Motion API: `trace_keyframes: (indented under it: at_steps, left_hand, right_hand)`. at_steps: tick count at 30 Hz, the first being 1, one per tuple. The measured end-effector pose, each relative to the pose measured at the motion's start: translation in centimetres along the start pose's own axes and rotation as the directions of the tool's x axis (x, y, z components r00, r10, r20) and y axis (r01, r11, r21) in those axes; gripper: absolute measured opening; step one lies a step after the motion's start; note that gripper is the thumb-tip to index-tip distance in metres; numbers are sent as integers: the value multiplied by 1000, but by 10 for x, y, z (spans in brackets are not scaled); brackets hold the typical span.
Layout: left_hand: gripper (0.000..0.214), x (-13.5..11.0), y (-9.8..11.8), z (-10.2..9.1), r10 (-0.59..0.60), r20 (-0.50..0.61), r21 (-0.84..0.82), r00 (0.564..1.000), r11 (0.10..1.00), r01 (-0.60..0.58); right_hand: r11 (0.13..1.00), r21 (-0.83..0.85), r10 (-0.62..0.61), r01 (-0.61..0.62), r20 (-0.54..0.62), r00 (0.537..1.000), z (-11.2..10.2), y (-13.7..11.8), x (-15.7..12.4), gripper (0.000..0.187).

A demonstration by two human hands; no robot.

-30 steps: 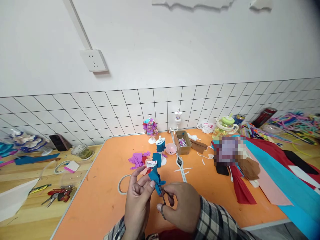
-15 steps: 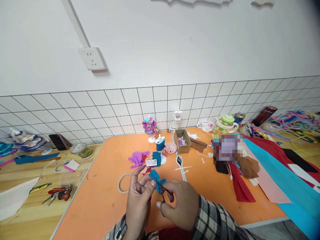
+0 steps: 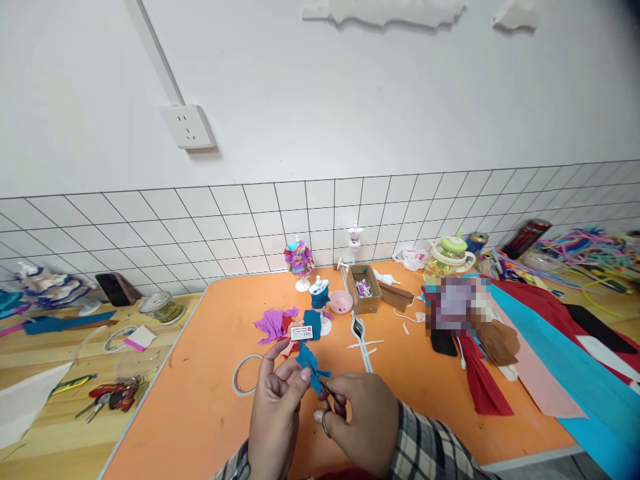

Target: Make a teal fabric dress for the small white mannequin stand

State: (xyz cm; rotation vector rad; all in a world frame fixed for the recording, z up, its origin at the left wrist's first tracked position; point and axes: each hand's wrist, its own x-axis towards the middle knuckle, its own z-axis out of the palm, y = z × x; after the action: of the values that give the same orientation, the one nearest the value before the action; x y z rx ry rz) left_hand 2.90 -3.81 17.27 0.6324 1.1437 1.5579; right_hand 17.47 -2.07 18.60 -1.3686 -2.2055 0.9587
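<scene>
Between thumb and fingers, my left hand (image 3: 280, 393) pinches a piece of blue crepe paper (image 3: 309, 360). My right hand (image 3: 363, 410) is closed on small scissors (image 3: 326, 403), a thumb in one loop, with the blades at the lower edge of the paper. Just beyond my left fingers stand a small white label (image 3: 301, 333) and a blue paper piece (image 3: 313, 323). Behind them is a miniature dress form (image 3: 319, 293) dressed in blue on a white stand. A roll of tape (image 3: 245, 375) lies left of my left hand, and purple crepe paper (image 3: 274, 324) lies above it.
A pink bowl (image 3: 341, 302) and a cardboard box (image 3: 364, 303) stand beyond my hands. A decorated dress form (image 3: 299, 260) is at the back, near the wall. Crepe sheets, including a blue one (image 3: 550, 347), cover the right side beside a teapot (image 3: 450, 257). Keys (image 3: 117, 395) lie left.
The view has tilted slightly upward. The blue paper has turned a little in my fingers, and the scissors have shifted slightly at its edge.
</scene>
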Motion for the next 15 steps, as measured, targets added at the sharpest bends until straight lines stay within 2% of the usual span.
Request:
trace_keyframes:
  at_steps: [3,9,13,15]
  left_hand:
    - [64,1,-3,-1,17,28,24,999,1000,-17]
    - [66,2,-4,-2,21,33,37,999,999,-22]
    - [68,3,-6,-3,9,48,63,999,998,-12]
    - [69,3,-7,-3,3,53,65,999,998,-6]
  right_hand:
    - [1000,-28,-6,5,-46,999,0,2,0,18]
    - [1000,-31,-3,4,9,1000,0,5,0,14]
    - [999,-38,14,-17,-70,997,0,4,-1,23]
    - [999,-36,22,-25,-75,997,0,5,-2,25]
